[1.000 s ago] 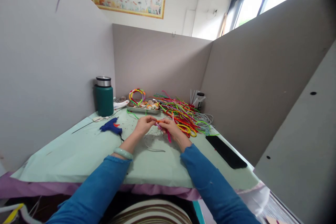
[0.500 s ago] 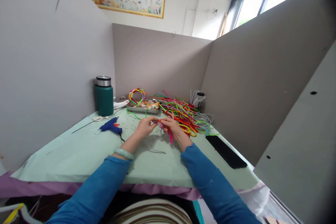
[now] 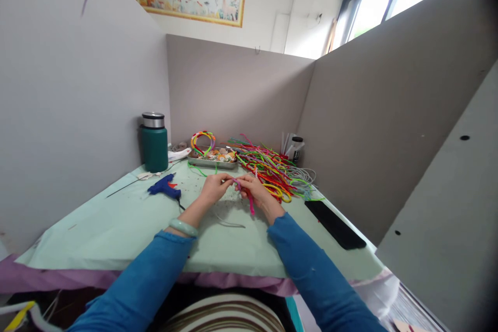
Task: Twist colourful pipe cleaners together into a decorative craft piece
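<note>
Both hands meet above the middle of the table, pinching a small bundle of pink and purple cord (image 3: 251, 204). My left hand (image 3: 216, 188) has its thumb and fingertips pressed together on the left end of the bundle. On the right end, my right hand (image 3: 254, 190) is closed, and a bright pink tail hangs down below its fingers. The fingers partly hide the bundle, so its exact shape cannot be made out. Beneath the hands a thin grey cord (image 3: 229, 223) lies on the pale green table cover (image 3: 128, 233).
A blue glue gun (image 3: 165, 187) lies left, near a green bottle (image 3: 154, 145). Behind the hands are a metal tray (image 3: 213, 164) of small pieces, a multicoloured ring (image 3: 203, 134) and a heap of coloured cords (image 3: 272, 166). A black phone-like slab (image 3: 334, 224) lies right. Partitions enclose the table.
The fingertips have shifted slightly around the bundle, with more purple showing between them. The pink tail has swung a little left and hangs slightly lower.
</note>
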The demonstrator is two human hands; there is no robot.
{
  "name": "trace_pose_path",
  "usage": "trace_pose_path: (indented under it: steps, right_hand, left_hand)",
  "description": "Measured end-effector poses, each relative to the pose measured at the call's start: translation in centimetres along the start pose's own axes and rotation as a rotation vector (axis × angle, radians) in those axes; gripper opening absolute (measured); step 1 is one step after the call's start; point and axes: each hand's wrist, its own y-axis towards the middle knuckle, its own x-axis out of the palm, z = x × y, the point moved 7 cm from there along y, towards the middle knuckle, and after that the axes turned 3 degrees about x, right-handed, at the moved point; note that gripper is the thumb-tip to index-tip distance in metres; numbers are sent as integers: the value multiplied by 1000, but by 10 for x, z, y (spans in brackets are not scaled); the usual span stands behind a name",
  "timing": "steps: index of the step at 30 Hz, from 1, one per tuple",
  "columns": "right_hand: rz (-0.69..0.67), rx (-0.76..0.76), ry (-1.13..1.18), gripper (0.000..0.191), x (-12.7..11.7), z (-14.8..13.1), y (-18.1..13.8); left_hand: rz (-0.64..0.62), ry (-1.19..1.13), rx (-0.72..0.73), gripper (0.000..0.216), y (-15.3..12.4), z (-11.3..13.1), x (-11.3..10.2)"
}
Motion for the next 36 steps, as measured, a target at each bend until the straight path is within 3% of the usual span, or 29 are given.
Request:
trace_pose_path:
  steps: [9,16,30,36]
  right_hand:
    - [123,-145,-252,41,-2,-7,-3]
    - [248,-430,-436,17,-8,-27,-6]
    - [173,-285,-413,32,-5,-13,1]
    - [196,-253,-259,31,0,-22,-7]
  left_hand:
    - [43,-6,-91,20,1,-3,-7]
    - [24,28,-111,19,2,-8,-4]
    - [23,177,-129,20,0,-11,-4]
    - [21,164,-126,22,1,-13,-3]
